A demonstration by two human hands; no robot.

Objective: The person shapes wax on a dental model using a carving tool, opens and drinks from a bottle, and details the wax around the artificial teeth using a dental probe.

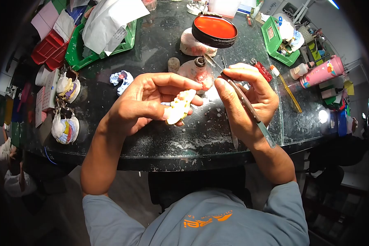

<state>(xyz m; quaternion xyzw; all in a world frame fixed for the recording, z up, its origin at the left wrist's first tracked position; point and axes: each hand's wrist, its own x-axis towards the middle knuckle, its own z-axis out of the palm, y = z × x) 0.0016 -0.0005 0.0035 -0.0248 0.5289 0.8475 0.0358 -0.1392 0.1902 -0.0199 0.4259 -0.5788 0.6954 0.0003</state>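
Between its thumb and fingers my left hand [145, 98] grips a small yellowish-white dental piece [179, 108], held above the front of the dark table. To the right, my right hand [250, 96] holds a slim wax knife [246, 100] with a dark handle; its metal blade points up and left, beside the sooty wick of a pink-stained burner [199, 73]. Behind them, a round black tin of red wax [214, 29] rests on a pinkish plaster block [192, 44]. The knife and the dental piece are apart.
Dental models on articulators [65, 126] stand at the left. Green trays [76, 51] lie at the back left and right. A pink bottle [323, 71], a yellow-handled brush [290, 93] and a red tool [263, 70] are on the right. A blue-white mould [121, 80] lies beyond my left hand.
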